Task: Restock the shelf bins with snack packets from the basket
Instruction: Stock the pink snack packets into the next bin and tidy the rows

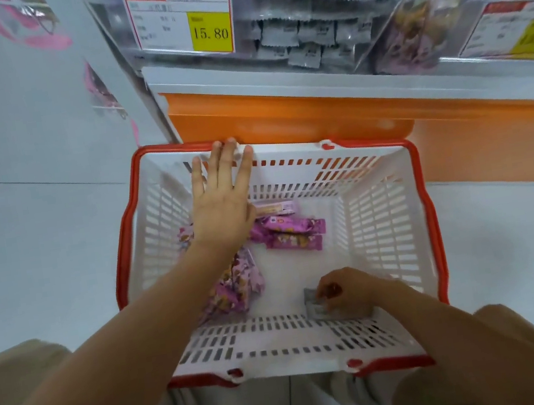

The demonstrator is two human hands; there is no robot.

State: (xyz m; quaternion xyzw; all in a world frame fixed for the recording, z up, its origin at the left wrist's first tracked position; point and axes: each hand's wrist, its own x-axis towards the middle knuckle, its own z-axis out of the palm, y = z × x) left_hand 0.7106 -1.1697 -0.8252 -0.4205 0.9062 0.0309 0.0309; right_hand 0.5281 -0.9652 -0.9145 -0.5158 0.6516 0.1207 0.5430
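On the clear shelf bin (298, 6) of grey-white packets, a red-edged price label (181, 22) reads "15. 80" on its yellow patch, the smaller print too blurred to read; below it the left hand (221, 205) hovers flat over the white, red-rimmed basket (280, 346) on the floor (38, 236), fingers (222, 167) straight and spread, holding nothing. Purple snack packets (292, 233) lie on the basket's bottom, their print unreadable; toward the near right corner the right hand (348, 289) pinches a grey packet (313, 304) between curled fingers; far right, a second label (510, 30) is only a blur.
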